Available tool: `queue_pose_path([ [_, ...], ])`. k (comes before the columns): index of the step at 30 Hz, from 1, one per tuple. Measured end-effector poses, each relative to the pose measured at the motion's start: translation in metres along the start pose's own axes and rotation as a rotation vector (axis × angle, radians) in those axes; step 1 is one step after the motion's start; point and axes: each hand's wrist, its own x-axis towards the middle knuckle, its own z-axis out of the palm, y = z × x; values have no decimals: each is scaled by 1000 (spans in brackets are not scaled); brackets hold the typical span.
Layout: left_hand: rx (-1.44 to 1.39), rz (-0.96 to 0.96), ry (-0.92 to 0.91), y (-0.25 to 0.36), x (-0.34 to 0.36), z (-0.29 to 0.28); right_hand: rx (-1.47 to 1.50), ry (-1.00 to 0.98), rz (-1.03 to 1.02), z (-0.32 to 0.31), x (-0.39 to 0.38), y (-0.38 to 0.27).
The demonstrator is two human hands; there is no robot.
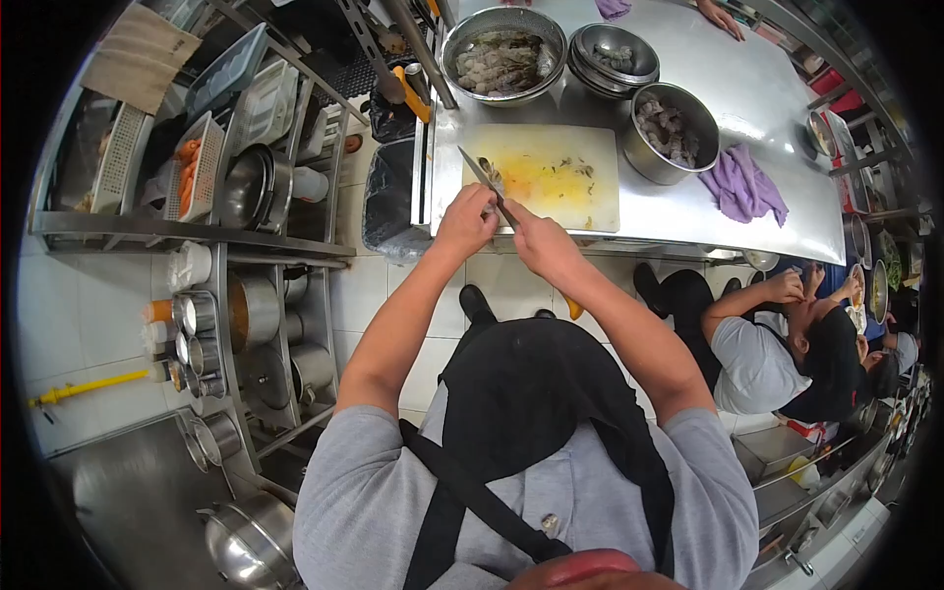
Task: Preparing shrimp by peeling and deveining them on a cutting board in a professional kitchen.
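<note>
My right hand [534,238] grips a knife [474,164] angled over a white cutting board [570,211] stained yellow. My left hand [472,218] is closed beside the blade at the board's lower left; a small pale thing shows at its fingertips, too small to name. Dark scraps [580,172] lie on the board. Behind it are a steel bowl of raw whole shrimp [500,61] and stacked bowls [615,81], the top holding grey pieces. A pot of peeled shrimp [669,138] stands right of the board.
The steel table [757,108] carries a crumpled purple cloth [742,187]. A lined bin [391,202] is left of it, shelves of containers [197,167] farther left. Several co-workers [747,354] work at the right. Another person's hand [721,18] is at the table's far edge.
</note>
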Motion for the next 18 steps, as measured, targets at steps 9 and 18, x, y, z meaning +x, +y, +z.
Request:
queue_pose_path([
  [9, -94, -92, -32, -2, -12, -9, -53, -115, -4, -37, -48, -14],
  [18, 1, -12, -24, 1, -9, -5, -15, 8, -52, 10, -1, 9],
])
